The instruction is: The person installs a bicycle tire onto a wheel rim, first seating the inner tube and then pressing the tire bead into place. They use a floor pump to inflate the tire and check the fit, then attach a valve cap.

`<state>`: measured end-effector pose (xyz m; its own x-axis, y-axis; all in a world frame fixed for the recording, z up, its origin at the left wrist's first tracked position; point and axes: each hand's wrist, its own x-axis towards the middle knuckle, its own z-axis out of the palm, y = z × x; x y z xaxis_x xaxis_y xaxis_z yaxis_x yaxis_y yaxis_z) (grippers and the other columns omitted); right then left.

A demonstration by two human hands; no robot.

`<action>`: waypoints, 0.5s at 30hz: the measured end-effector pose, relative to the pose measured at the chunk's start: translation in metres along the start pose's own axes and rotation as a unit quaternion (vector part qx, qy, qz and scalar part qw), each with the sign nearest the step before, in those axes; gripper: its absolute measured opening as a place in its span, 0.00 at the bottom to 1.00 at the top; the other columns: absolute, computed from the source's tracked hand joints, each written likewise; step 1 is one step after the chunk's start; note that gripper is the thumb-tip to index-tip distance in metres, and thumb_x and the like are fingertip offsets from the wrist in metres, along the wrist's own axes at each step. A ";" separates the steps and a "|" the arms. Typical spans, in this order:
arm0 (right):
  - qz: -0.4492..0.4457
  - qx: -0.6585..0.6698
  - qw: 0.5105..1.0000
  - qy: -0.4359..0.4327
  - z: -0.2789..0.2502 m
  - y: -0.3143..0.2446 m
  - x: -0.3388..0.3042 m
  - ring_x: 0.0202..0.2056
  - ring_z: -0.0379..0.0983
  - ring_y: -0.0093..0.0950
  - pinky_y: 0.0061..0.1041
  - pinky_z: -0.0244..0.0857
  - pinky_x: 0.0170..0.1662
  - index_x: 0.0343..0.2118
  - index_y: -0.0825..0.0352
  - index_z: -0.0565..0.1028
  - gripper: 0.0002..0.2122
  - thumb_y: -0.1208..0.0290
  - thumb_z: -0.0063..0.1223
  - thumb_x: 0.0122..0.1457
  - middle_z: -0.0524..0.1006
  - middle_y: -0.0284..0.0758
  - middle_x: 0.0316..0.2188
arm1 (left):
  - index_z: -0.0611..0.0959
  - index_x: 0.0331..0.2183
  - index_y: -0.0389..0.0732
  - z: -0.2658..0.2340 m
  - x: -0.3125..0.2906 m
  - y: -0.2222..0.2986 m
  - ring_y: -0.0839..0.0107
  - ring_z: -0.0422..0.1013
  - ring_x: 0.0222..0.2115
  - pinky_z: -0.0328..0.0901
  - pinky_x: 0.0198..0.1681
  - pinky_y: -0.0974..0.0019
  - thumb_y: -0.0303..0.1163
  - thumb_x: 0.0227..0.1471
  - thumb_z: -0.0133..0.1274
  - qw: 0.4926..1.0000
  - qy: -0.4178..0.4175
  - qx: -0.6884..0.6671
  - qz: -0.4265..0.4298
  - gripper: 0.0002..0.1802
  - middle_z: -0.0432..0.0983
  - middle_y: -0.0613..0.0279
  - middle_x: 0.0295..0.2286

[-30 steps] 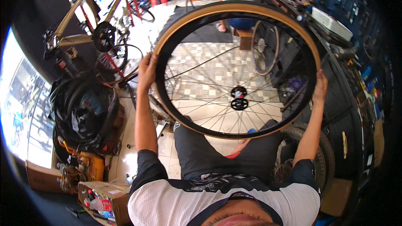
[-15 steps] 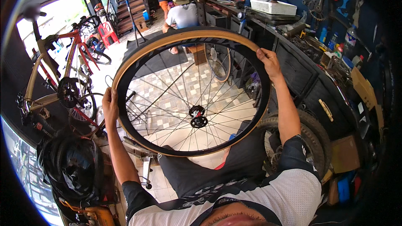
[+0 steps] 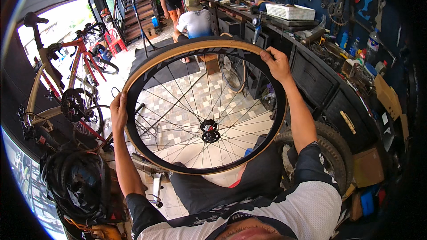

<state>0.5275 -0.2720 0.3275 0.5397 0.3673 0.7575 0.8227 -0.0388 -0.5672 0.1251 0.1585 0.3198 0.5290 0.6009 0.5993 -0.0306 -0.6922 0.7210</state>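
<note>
A bicycle wheel (image 3: 206,168) with a black deep rim, thin spokes and a tan-walled tyre is held up in front of me, its lower edge over my thighs. My left hand (image 3: 118,109) grips the tyre at the wheel's left side, fingers closed round it. At the upper right, my right hand (image 3: 276,63) is closed on the tyre, thumb across the tan sidewall. The black hub (image 3: 210,130) sits low in the ring, and the tiled floor shows between the spokes. The fingers behind the tyre are partly hidden.
Bicycles (image 3: 73,69) stand on the left, above a heap of black tyres (image 3: 73,178). A cluttered workbench (image 3: 284,29) with a white basket (image 3: 290,12) runs along the right. Fat tyres (image 3: 331,158) lean by my right elbow. Two people (image 3: 195,20) are beyond the wheel.
The wheel has tipped and dropped slightly toward me. My right hand has slid leftward along the tyre, and my left hand stays on the left side. The standing person has shifted.
</note>
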 end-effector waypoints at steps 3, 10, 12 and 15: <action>0.037 0.044 0.997 -0.058 -0.002 0.012 0.001 0.26 0.62 0.17 0.23 0.57 0.30 0.32 0.69 0.79 0.24 0.46 0.57 0.68 0.69 0.27 0.21 | 0.79 0.34 0.34 0.015 0.012 0.021 0.78 0.57 0.26 0.57 0.30 0.69 0.46 0.70 0.51 0.995 0.011 0.064 0.080 0.22 0.64 0.69 0.23; -0.022 0.001 1.000 0.001 0.016 -0.014 0.008 0.25 0.70 0.26 0.31 0.64 0.31 0.40 0.70 0.81 0.22 0.50 0.59 0.67 0.77 0.37 0.23 | 0.82 0.32 0.32 0.008 0.025 0.012 0.81 0.57 0.25 0.52 0.27 0.70 0.48 0.70 0.52 0.997 0.004 0.049 0.058 0.26 0.64 0.74 0.21; -0.082 -0.027 0.996 0.013 0.023 -0.025 0.015 0.26 0.73 0.30 0.33 0.65 0.31 0.41 0.69 0.81 0.21 0.51 0.60 0.67 0.78 0.40 0.25 | 0.84 0.35 0.32 0.003 0.030 0.001 0.82 0.58 0.25 0.53 0.28 0.71 0.49 0.70 0.51 0.998 -0.020 0.035 0.039 0.27 0.67 0.76 0.22; -0.104 -0.073 0.992 0.005 0.026 -0.027 0.024 0.26 0.75 0.35 0.34 0.66 0.30 0.41 0.69 0.81 0.20 0.52 0.60 0.66 0.80 0.41 0.26 | 0.85 0.38 0.31 0.006 0.036 -0.002 0.82 0.60 0.27 0.55 0.30 0.72 0.49 0.70 0.51 0.998 -0.053 -0.014 0.007 0.27 0.69 0.76 0.25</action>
<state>0.5140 -0.2379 0.3525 0.3569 0.3717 0.8570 0.9330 -0.0970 -0.3465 0.1498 0.1793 0.3379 0.6158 0.5444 0.5695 -0.0610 -0.6878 0.7234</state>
